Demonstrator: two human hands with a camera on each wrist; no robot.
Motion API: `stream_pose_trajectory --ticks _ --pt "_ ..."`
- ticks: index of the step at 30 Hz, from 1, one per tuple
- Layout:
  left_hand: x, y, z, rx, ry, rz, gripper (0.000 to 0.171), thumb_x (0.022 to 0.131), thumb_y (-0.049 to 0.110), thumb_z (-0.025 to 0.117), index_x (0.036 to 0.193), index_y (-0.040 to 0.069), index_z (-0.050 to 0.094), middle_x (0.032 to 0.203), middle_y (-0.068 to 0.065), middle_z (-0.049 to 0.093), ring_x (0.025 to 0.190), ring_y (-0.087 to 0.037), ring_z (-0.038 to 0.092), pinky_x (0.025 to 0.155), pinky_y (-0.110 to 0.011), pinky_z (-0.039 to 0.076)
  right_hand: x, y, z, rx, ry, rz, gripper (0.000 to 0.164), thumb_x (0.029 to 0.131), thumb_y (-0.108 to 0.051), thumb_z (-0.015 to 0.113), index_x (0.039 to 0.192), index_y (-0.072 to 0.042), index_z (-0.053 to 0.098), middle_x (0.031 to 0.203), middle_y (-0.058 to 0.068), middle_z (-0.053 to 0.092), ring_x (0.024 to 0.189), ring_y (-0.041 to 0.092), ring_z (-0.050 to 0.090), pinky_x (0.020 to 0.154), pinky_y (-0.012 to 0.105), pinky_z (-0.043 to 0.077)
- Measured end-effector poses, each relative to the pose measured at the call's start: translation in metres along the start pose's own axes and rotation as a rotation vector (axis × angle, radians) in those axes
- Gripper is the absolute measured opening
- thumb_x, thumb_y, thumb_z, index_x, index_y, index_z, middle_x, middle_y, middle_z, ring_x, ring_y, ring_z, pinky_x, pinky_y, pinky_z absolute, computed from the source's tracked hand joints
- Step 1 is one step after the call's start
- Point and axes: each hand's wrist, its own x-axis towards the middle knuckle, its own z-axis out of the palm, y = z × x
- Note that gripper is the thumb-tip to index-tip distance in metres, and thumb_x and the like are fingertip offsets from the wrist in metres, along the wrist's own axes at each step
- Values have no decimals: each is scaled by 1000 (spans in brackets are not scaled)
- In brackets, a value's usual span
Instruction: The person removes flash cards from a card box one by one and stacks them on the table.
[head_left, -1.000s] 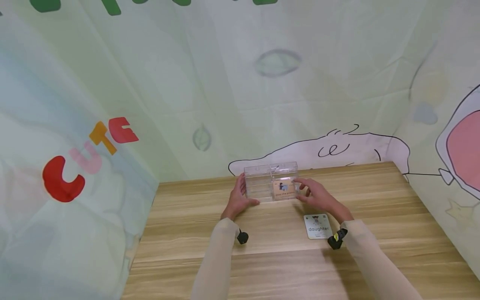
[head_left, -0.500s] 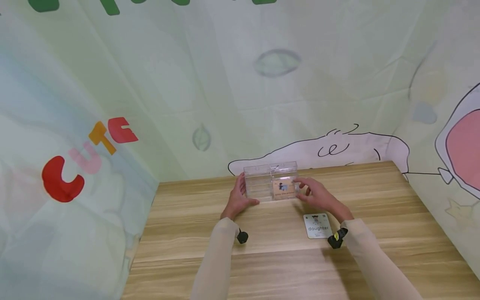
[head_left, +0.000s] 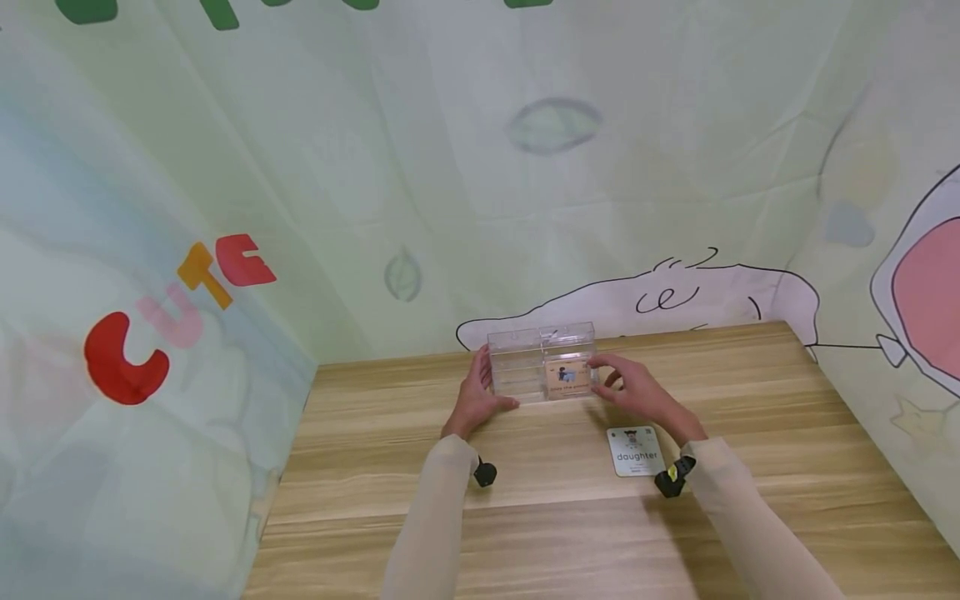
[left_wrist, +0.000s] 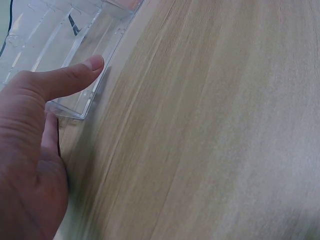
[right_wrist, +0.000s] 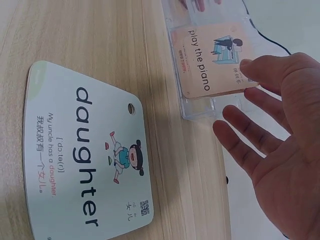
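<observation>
Clear acrylic makes up the divided card rack; in the head view, the left hand grips its left end, seemingly to steady it, and the orange "play the piano" flashcard sits front right. Left wrist view: the thumb lies over the front edge, fingers along the end wall. Right wrist view: the right hand's thumb and forefinger pinch that flashcard's edge, probably sparing its print, 2 other fingers spread loosely; 1 "daughter" flashcard lies face up on the wood-grain table.

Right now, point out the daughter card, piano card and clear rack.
Daughter card (right_wrist: 95,152): right wrist view, printed face.
Piano card (right_wrist: 210,62): right wrist view, printed face.
Clear rack (head_left: 517,362): head view, left section.
</observation>
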Motion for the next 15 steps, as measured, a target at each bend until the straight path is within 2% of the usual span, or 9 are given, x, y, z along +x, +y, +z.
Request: stream_pose_trajectory --ticks 6,15 --pt "1 0 0 7 -1 -6 122 67 -7 93 164 12 21 167 -17 31 152 -32 32 125 -40 29 0 1 3 32 7 -4 40 98 -8 71 136 -6 58 135 19 62 101 31 68 78 39 63" --pt "-2 5 1 23 2 -4 121 68 -6 93 164 11 21 167 -18 30 152 -33 32 125 -42 29 -1 1 8 12 2 -46 27 98 -8 70 125 -5 67 135 19 64 98 29 69 81 40 63"
